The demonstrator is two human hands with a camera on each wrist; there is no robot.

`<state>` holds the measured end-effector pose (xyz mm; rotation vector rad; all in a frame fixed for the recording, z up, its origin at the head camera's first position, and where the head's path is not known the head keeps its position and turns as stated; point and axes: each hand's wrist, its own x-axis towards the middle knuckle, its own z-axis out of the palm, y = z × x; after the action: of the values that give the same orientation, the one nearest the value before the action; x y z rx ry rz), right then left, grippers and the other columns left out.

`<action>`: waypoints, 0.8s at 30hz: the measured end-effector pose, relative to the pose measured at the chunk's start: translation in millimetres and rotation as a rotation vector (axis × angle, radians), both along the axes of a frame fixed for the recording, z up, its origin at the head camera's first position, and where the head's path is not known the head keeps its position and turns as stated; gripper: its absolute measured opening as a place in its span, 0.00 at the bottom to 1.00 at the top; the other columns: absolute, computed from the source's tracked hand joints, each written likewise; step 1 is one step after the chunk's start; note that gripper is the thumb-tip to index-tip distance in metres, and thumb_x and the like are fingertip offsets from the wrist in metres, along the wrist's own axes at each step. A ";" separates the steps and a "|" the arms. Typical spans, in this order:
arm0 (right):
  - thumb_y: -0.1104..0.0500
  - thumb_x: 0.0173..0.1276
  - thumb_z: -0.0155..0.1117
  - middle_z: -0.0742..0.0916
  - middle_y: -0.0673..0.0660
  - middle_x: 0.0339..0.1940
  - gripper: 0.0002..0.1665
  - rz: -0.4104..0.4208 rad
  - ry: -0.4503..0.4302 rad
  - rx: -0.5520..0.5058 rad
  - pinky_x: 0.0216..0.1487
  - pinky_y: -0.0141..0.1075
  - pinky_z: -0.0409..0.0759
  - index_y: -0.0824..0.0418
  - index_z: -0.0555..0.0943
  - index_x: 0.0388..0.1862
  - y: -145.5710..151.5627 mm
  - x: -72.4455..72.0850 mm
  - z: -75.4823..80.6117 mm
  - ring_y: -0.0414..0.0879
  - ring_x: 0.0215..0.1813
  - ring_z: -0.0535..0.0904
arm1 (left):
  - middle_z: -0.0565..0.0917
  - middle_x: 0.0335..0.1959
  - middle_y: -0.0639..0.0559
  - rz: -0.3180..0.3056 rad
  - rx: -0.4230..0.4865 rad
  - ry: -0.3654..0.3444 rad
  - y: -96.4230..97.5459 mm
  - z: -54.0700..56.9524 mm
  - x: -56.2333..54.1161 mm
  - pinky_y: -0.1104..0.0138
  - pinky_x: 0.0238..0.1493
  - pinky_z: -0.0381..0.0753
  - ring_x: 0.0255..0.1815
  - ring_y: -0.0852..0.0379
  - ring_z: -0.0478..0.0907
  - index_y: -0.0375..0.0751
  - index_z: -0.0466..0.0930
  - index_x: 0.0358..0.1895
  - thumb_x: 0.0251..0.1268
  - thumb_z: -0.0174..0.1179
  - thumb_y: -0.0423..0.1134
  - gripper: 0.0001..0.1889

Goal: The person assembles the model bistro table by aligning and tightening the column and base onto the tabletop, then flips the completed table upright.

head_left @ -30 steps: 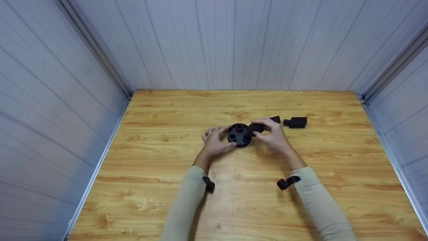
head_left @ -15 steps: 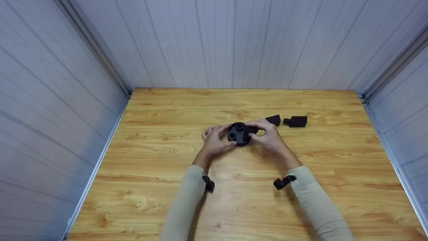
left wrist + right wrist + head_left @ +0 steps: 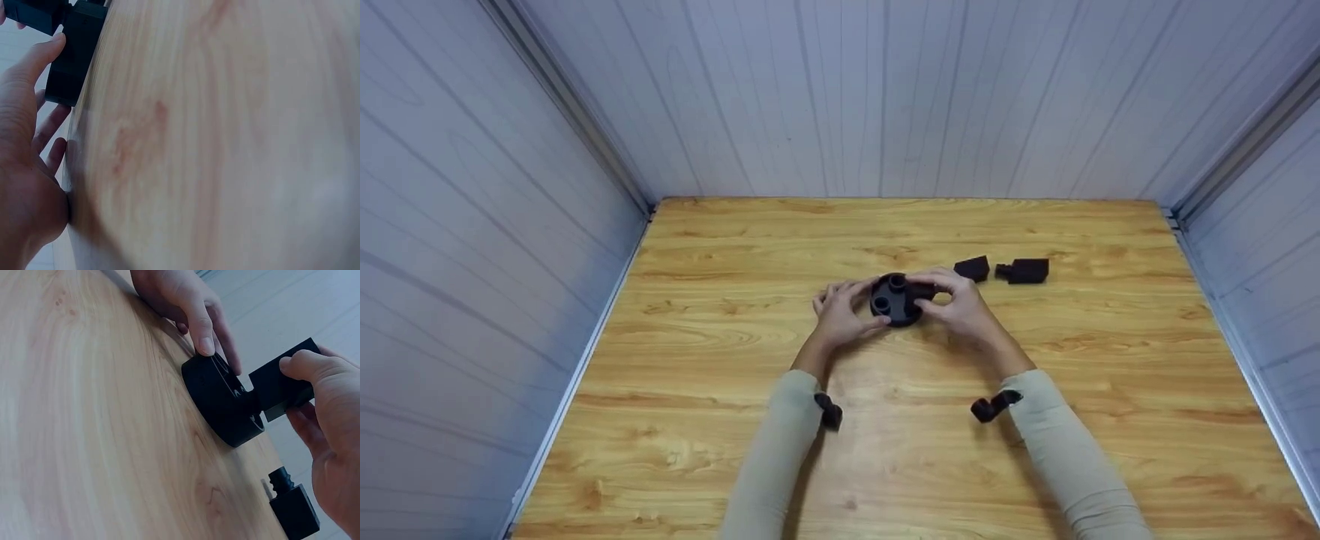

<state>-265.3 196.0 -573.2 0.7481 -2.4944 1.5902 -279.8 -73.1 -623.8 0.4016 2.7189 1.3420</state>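
Observation:
A round black base (image 3: pixel 899 307) with raised round sockets lies on the wooden table. My left hand (image 3: pixel 842 319) grips its left side, thumb at the near rim and fingers at the far rim. The left wrist view shows the thumb on the edge of the base (image 3: pixel 76 53). My right hand (image 3: pixel 962 304) pinches a black rectangular block (image 3: pixel 284 382) between thumb and fingers. The block's narrow end meets the right-hand socket of the base; how deep it sits I cannot tell. The right wrist view shows the block slanting upward from the base (image 3: pixel 214 402).
Two more black blocks lie right of the base: one (image 3: pixel 973 268) just beyond my right hand, another (image 3: pixel 1026 271) farther right with its narrow stud facing left. A threaded stud shows on a block (image 3: pixel 295 512) in the right wrist view. Pale panels (image 3: pixel 840 97) enclose the table (image 3: pixel 885 450).
My right hand has moved left with the block, from the base's right edge onto its right-hand socket, uncovering more of the nearer loose block. The left hand has stayed on the base.

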 end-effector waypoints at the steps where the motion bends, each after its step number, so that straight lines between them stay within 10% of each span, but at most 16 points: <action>1: 0.70 0.74 0.77 0.90 0.65 0.71 0.26 0.013 -0.003 0.005 0.67 0.28 0.85 0.62 0.89 0.70 1.2 -0.1 0.6 0.53 0.72 0.85 | 0.81 0.81 0.45 -0.001 -0.002 -0.002 0.2 0.6 0.4 0.34 0.83 0.43 0.79 0.36 0.68 0.61 0.77 0.83 0.62 0.83 0.58 0.45; 10: 0.73 0.76 0.71 0.83 0.69 0.79 0.33 0.102 -0.086 0.041 0.63 0.39 0.91 0.64 0.82 0.78 10.2 0.7 5.5 0.38 0.72 0.80 | 0.81 0.80 0.44 -0.011 -0.032 -0.012 1.5 5.4 3.1 0.35 0.82 0.44 0.78 0.36 0.68 0.60 0.75 0.84 0.65 0.82 0.57 0.44; 18: 0.67 0.72 0.81 0.91 0.65 0.64 0.28 -0.040 -0.034 0.051 0.50 0.35 0.87 0.62 0.89 0.70 -0.4 1.0 6.9 0.58 0.48 0.83 | 0.81 0.80 0.43 -0.014 -0.004 -0.008 -0.7 0.0 0.5 0.32 0.83 0.43 0.79 0.34 0.67 0.60 0.76 0.84 0.63 0.82 0.59 0.45; 24: 0.63 0.69 0.85 0.92 0.64 0.63 0.24 -0.136 0.003 0.064 0.49 0.36 0.82 0.66 0.89 0.61 -9.3 -0.6 3.3 0.57 0.48 0.83 | 0.80 0.82 0.44 -0.007 -0.020 -0.012 -0.6 1.9 0.2 0.33 0.84 0.43 0.80 0.35 0.68 0.60 0.76 0.84 0.64 0.82 0.58 0.45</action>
<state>-265.9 186.7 -569.9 0.5726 -2.5444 1.4706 -279.6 -73.7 -621.9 0.3998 2.7160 1.3097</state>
